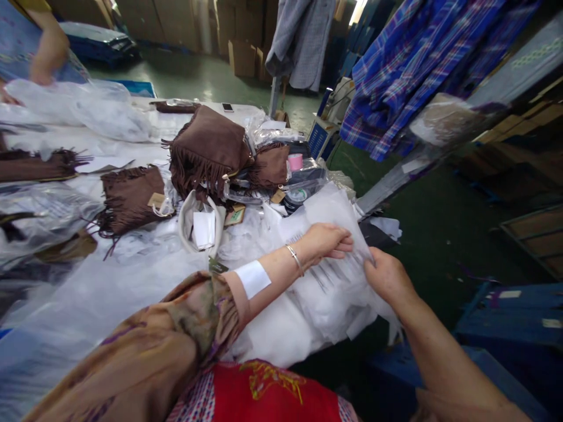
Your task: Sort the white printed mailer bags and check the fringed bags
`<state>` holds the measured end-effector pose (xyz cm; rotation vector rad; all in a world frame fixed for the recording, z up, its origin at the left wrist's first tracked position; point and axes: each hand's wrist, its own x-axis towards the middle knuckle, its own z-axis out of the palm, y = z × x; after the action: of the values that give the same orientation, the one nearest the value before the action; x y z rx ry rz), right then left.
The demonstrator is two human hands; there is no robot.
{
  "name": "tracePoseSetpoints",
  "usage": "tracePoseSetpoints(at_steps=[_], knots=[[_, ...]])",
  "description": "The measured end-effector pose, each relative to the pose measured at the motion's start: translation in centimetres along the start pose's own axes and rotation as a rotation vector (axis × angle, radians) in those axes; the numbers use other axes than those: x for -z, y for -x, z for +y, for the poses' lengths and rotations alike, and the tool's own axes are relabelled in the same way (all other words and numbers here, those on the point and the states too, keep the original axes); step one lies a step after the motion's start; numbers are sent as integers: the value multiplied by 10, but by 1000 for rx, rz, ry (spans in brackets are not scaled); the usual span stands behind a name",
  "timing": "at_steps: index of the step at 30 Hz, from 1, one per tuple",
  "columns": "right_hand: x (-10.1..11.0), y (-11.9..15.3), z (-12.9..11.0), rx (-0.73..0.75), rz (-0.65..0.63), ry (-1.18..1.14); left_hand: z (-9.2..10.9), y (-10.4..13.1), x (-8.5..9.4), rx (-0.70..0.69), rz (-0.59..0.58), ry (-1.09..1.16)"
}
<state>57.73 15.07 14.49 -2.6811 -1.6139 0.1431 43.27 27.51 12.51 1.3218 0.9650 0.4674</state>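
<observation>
My left hand [329, 240] lies stretched out over a stack of frosted, printed plastic bags [328, 287] at the table's right end, its fingers extended and thumb on top. My right hand [387, 276] pinches the right edge of a plastic bag between thumb and fingers; the fingertips are partly hidden. A white label [253, 278] rests on my left forearm. Beside the bags are a white pouch [201, 225] with a white card in it and several brown fringed bags, including a large one [211, 149] and a flat one with a tag [132, 198].
Across the table, a co-worker's hand [43, 64] is at clear plastic [88, 108]. A pink roll [295, 162] and black tape roll [297, 196] sit near the middle. A slanted metal post [396, 181] with a hanging blue plaid shirt [409, 70] stands at right, blue crates [519, 310] below.
</observation>
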Motion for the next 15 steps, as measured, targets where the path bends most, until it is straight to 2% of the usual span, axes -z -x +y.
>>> tracePoseSetpoints(at_steps=[2, 5, 8, 11, 15], knots=[[5, -7, 20, -15, 9, 4, -6, -2, 29, -112, -31, -161], [8, -17, 50, -72, 57, -64, -32, -7, 78, -143, 158, -401], [9, -22, 65, -136, 102, -88, -65, -13, 109, -75, 308, -697], [8, -23, 61, -141, 109, -89, -86, -16, 116, 6, 314, -867], [4, -19, 48, -99, 59, -74, -90, -21, 112, -20, 280, -853]])
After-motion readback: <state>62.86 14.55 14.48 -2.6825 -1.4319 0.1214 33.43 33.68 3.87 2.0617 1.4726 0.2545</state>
